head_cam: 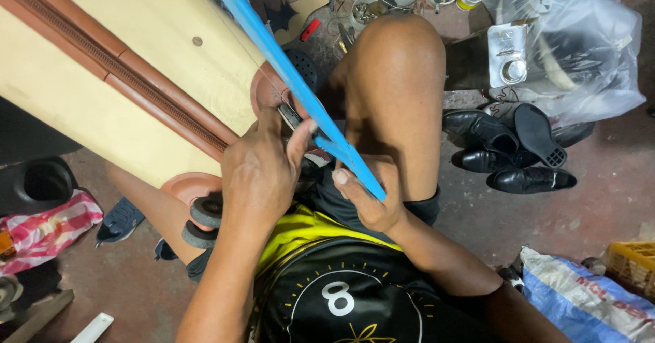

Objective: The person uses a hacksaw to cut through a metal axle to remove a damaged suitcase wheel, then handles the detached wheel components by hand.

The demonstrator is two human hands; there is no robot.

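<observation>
A cream suitcase [129, 63] with brown trim and a zipper lies tilted across my lap, its black wheels [205, 213] near my left thigh. My left hand [263, 172] grips a small metal tool [290, 116] against the suitcase's rounded brown corner [266, 87]. My right hand [368, 196] pinches the lower end of a long blue strap [293, 77]. The strap runs up and to the left, over the suitcase edge.
Black leather shoes [508, 148] lie on the floor at right, below a clear plastic bag [580, 49] and a metal tin [506, 55]. Bottles and small tools crowd the top. A striped bag [44, 227] and dark sandals [119, 220] sit left; a woven sack [583, 298] lower right.
</observation>
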